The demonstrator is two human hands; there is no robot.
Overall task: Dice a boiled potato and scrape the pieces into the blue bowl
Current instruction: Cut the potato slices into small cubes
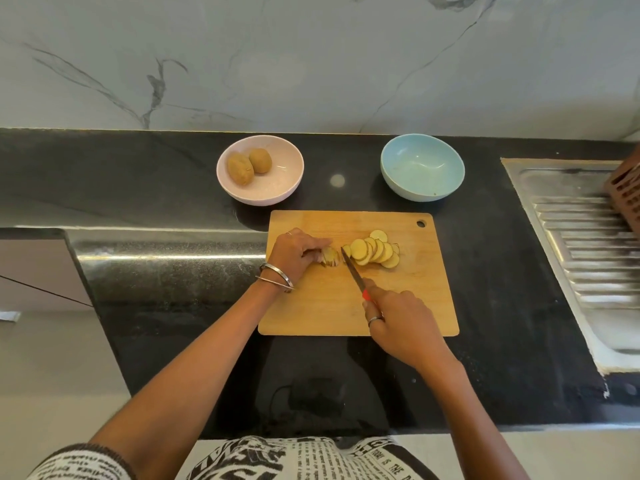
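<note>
A wooden cutting board (408, 306) lies on the black counter. My left hand (294, 252) holds the uncut end of a boiled potato (330, 257) on the board. My right hand (398, 320) grips a red-handled knife (353, 271), its blade tip down just right of that piece. Several round yellow potato slices (375, 250) lie fanned out to the right of the blade. The blue bowl (422, 167) stands behind the board at the right and holds nothing but a few specks.
A pink bowl (273, 188) with two whole potatoes (248, 164) stands behind the board at the left. A steel sink drainboard (581, 244) fills the right side, with a brown perforated object (625, 199) on it. A marble wall rises behind the counter.
</note>
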